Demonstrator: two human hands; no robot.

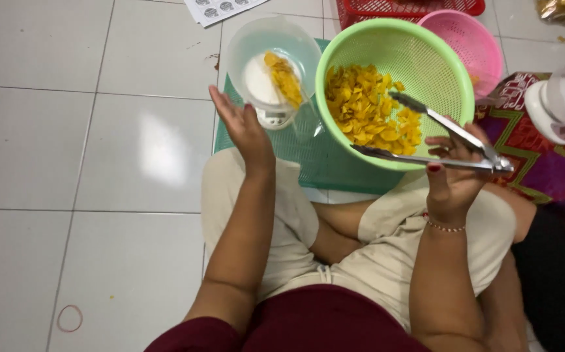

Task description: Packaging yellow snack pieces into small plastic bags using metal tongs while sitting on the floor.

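Held metal tongs [439, 140] half-open in the right hand [455, 173] over yellow chips [370, 111] in the green colander [452, 72], left hand [243, 127] open and empty beside the clear tub [246, 49] on the scale [276, 117]; best scooped small and level.

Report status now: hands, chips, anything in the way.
Right hand grips tongs, tips open over chips in green colander. Left hand open, beside clear tub on scale. Nothing between.
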